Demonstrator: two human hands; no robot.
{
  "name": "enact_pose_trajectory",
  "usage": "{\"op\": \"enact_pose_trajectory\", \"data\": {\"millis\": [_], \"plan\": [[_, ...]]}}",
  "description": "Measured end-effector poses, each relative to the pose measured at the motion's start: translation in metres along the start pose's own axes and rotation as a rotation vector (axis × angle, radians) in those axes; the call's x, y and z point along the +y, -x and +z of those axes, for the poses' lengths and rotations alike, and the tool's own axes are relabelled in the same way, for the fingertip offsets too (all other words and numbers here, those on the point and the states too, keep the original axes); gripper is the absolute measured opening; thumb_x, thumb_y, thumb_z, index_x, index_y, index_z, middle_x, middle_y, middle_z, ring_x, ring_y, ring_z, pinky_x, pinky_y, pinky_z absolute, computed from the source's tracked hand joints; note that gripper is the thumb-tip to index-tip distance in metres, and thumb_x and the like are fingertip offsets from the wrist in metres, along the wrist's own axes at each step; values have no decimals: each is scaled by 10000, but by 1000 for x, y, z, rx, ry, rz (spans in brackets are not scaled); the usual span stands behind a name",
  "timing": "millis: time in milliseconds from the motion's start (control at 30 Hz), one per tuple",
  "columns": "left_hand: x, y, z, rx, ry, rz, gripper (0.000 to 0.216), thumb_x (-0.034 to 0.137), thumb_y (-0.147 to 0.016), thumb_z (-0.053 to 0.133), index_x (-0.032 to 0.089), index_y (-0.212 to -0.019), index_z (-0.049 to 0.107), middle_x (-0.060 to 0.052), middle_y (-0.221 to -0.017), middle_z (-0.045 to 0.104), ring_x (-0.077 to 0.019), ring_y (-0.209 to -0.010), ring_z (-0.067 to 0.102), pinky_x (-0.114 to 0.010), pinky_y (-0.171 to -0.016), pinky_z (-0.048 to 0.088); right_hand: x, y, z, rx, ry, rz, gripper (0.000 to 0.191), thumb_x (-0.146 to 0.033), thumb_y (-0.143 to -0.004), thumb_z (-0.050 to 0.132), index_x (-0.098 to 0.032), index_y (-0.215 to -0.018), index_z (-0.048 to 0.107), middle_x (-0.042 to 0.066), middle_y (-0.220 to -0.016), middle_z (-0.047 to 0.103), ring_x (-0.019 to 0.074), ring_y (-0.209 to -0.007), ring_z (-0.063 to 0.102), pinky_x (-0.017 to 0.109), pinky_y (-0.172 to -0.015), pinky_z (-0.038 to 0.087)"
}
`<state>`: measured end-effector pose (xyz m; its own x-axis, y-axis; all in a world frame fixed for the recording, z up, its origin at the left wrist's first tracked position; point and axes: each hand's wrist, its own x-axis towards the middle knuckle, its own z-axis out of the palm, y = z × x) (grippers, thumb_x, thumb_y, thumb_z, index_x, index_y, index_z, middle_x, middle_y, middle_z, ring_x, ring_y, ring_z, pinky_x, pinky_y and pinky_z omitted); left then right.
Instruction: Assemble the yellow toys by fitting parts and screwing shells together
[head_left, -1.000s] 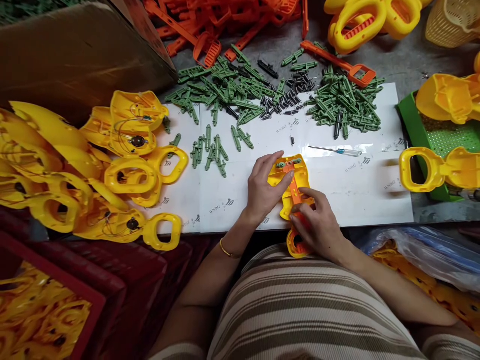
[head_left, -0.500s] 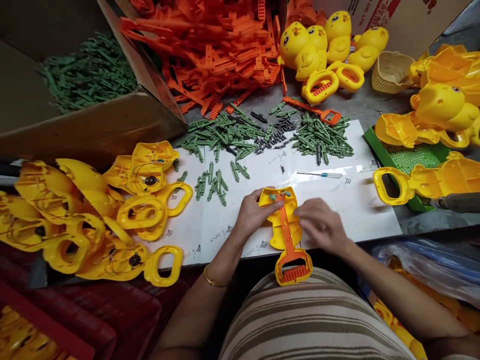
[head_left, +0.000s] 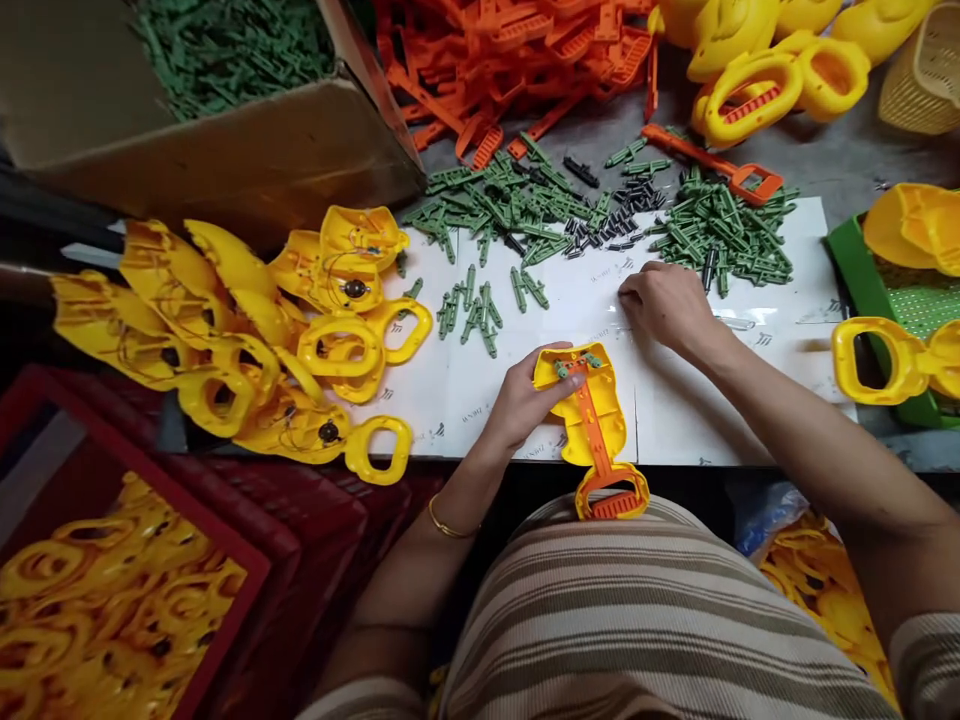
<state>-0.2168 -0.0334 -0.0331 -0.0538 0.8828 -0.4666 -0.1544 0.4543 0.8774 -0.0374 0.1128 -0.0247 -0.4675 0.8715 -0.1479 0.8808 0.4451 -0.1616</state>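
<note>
A yellow toy half-shell (head_left: 607, 425) lies at the front edge of the white sheet (head_left: 690, 400), with an orange handle strip (head_left: 600, 440) set along it and small green pieces at its top. My left hand (head_left: 525, 400) grips the shell's left side, thumb on its top rim. My right hand (head_left: 664, 300) has reached forward onto the sheet, fingers curled down in a pinch just below a scatter of small black springs (head_left: 611, 225); what the fingers hold is hidden. A screwdriver (head_left: 739, 322) lies partly under that wrist.
Green pegs lie in piles (head_left: 720, 230) and a small group (head_left: 472, 310). Yellow shells with wiring are heaped at left (head_left: 300, 340). A cardboard box (head_left: 225, 150) of green pegs, orange strips (head_left: 510, 60), a red crate (head_left: 112, 560) and a green tray (head_left: 862, 280) surround the sheet.
My right hand left the orange strip on the shell and reached forward to the springs. The left hand stayed on the shell. The camera view shifted.
</note>
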Motion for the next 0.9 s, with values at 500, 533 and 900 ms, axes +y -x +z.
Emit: {"op": "enact_pose_trajectory", "data": {"millis": [500, 533, 900], "plan": [[3, -1, 0, 8, 81, -10, 453, 336, -673, 839, 189, -1046, 627, -45, -992, 743, -206, -888, 707, -361, -809, 586, -12, 118, 31, -55, -1690, 354, 352, -393, -554, 927, -217, -821, 782, 13, -754, 763, 123, -621, 679, 282, -620, 612], [1, -1, 5, 12, 100, -21, 464, 331, -689, 827, 185, -1079, 624, -57, -1029, 744, -214, -923, 708, -374, -839, 584, -17, 123, 32, -71, -1720, 367, 360, -390, -542, 938, -220, -821, 785, 10, -748, 764, 126, -631, 691, 287, -647, 626], [-10, 4, 23, 52, 84, 17, 384, 292, -784, 771, 186, -1115, 609, -97, -1112, 732, -267, -1038, 709, -473, -927, 580, -39, 130, 33, 236, -1363, 259, 202, -371, -709, 848, -230, -838, 784, 22, -853, 790, 184, -781, 746, 334, -728, 647]]}}
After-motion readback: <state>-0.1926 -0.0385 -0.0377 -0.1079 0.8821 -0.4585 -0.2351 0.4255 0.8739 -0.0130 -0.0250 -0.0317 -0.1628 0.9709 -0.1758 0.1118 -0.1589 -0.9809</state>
